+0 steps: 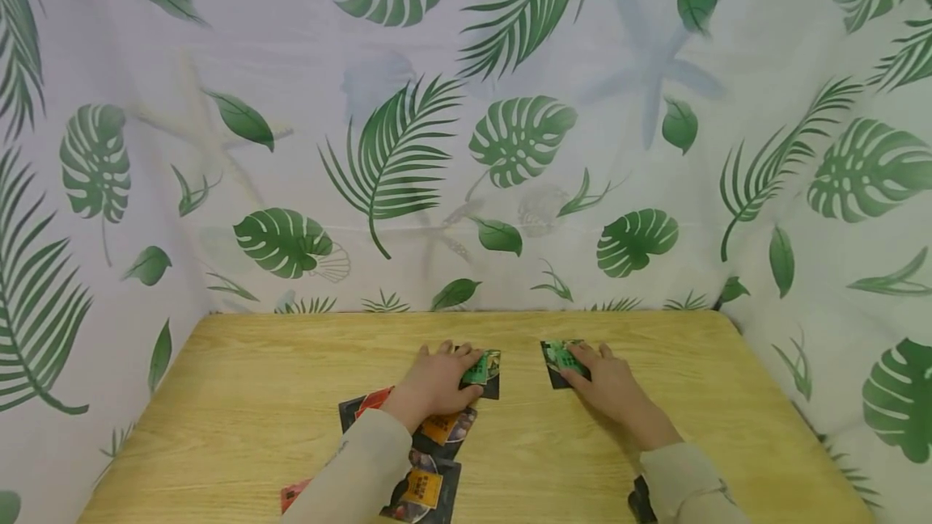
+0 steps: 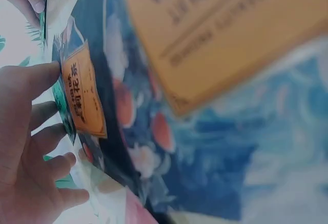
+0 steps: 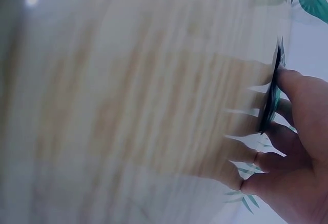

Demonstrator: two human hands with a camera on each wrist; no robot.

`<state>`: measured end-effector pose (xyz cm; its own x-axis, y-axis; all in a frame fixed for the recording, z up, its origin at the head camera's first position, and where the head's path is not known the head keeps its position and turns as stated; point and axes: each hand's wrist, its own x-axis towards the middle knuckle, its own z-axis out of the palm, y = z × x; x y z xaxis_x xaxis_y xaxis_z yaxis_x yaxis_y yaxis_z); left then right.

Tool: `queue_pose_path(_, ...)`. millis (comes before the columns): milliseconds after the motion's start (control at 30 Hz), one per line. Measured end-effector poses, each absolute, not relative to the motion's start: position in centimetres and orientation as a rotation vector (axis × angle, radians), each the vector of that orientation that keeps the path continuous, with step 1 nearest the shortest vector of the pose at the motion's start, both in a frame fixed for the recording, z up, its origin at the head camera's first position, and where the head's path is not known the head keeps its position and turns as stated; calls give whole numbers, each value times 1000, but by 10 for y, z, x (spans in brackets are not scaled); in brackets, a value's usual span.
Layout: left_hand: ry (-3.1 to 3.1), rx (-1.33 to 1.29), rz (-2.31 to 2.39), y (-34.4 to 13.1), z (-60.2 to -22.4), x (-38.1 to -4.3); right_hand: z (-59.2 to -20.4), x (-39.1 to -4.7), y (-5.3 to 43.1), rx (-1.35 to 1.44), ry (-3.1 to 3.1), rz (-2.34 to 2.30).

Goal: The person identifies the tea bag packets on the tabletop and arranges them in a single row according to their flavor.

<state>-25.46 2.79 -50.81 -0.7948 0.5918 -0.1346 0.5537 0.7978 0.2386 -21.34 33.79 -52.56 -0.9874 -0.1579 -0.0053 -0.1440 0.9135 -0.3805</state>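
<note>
My left hand (image 1: 439,381) rests on a dark tea packet with a green label (image 1: 482,370), fingers spread over its left part and thumb near its lower edge. To the right, my right hand (image 1: 610,382) touches a second green-labelled packet (image 1: 557,364), its thumb and fingers on the right side. The right wrist view has this packet (image 3: 271,93) edge-on, close to the wood surface. Packets with orange labels (image 1: 424,488) lie below my left hand. In the left wrist view, a large orange label (image 2: 220,34) with "TEA" printed on it fills the foreground.
A red-labelled packet (image 1: 353,411) lies partly under my left forearm, and another red piece (image 1: 293,495) shows beside the sleeve. Some black object (image 1: 641,500) sits by the right sleeve. Leaf-patterned cloth (image 1: 539,265) stands behind and beside the wooden table (image 1: 524,459).
</note>
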Motion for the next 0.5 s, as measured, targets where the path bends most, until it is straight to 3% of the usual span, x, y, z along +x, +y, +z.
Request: queue_pose_path(500,2857,809,242,58,-507,-246,-525,-214,337,-234,3045,-583)
